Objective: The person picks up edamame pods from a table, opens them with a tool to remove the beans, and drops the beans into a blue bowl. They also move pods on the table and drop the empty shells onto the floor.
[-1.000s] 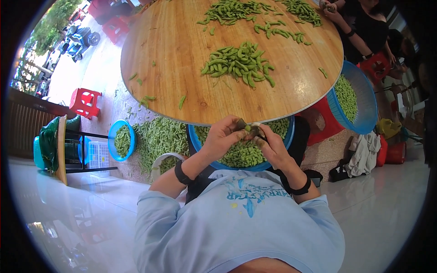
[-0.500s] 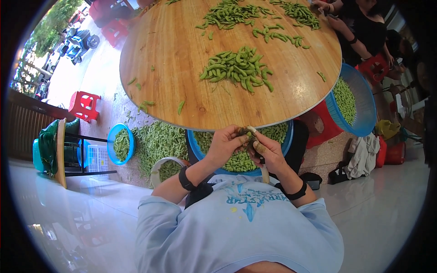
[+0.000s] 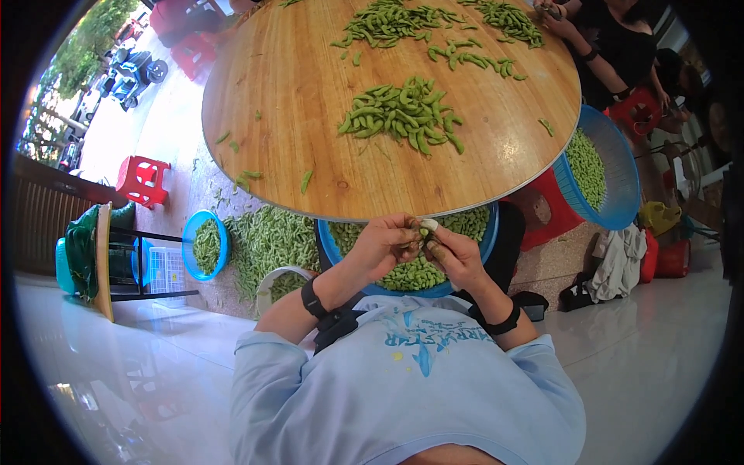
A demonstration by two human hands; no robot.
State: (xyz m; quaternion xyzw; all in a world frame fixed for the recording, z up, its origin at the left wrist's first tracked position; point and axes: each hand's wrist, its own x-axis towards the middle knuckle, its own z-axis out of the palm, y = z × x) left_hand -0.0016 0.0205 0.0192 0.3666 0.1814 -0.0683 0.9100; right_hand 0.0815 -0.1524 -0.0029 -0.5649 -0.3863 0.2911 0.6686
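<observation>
My left hand [image 3: 385, 246] and my right hand [image 3: 459, 257] meet just in front of the table's near edge. Both are closed in a pinch around a small green soybean pod [image 3: 424, 232], mostly covered by my fingers. Something whitish [image 3: 428, 224] sits at the right hand's fingertips; its kind is unclear. Beneath my hands is a blue basin [image 3: 323, 242] filled with shelled green beans [image 3: 413, 275]. Beyond them, a heap of whole green pods [image 3: 403, 115] lies on the round wooden table [image 3: 287, 116].
More pod piles [image 3: 395, 23] lie farther back, where another person's hands [image 3: 558, 19] work. A blue basket of beans [image 3: 585, 170] stands right of the table. At left are heaped pods on the floor [image 3: 260, 240], a small blue basin [image 3: 188, 244] and a red stool [image 3: 143, 182].
My fingers have shifted around the pod, and the right hand has turned slightly. At the far right, the other person's hands have moved a little.
</observation>
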